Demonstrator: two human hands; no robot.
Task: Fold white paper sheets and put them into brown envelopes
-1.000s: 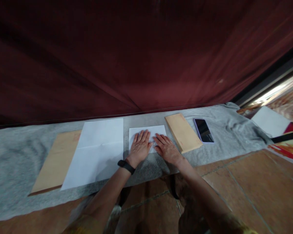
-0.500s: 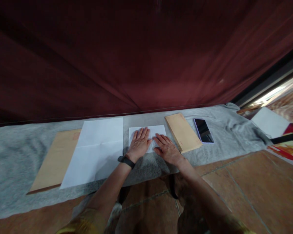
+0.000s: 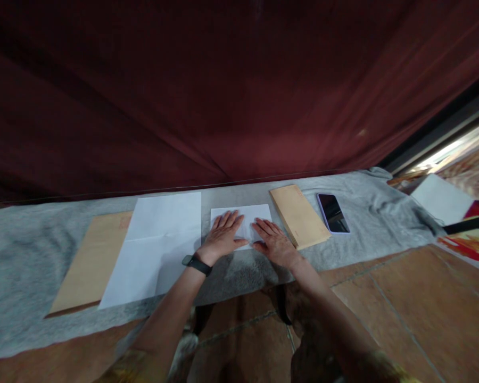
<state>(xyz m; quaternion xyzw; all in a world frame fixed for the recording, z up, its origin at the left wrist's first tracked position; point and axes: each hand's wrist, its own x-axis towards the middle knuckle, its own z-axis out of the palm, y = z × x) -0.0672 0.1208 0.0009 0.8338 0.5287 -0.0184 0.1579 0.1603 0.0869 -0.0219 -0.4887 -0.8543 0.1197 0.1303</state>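
Observation:
Both my hands lie flat on a small folded sheet of white paper (image 3: 245, 227) in the middle of the grey cloth. My left hand (image 3: 222, 235), fingers spread, covers the paper's left part; a dark band circles that wrist. On the right part rests my right hand (image 3: 274, 242), its fingers stretched out too. Left of them is a larger white sheet (image 3: 163, 234) with a crease across it. It overlaps a big brown envelope (image 3: 90, 260). Close to my right hand lies a stack of smaller brown envelopes (image 3: 299, 215).
A phone (image 3: 333, 214) with a purple case edge lies right of the small envelopes. The grey cloth (image 3: 383, 213) runs along a dark red curtain (image 3: 239, 96). Brown floor tiles (image 3: 395, 298) show in front, and printed papers (image 3: 471, 244) lie at the far right.
My left hand has slid left and slightly toward me across the small paper, widening the gap between the hands. My right hand has hardly moved.

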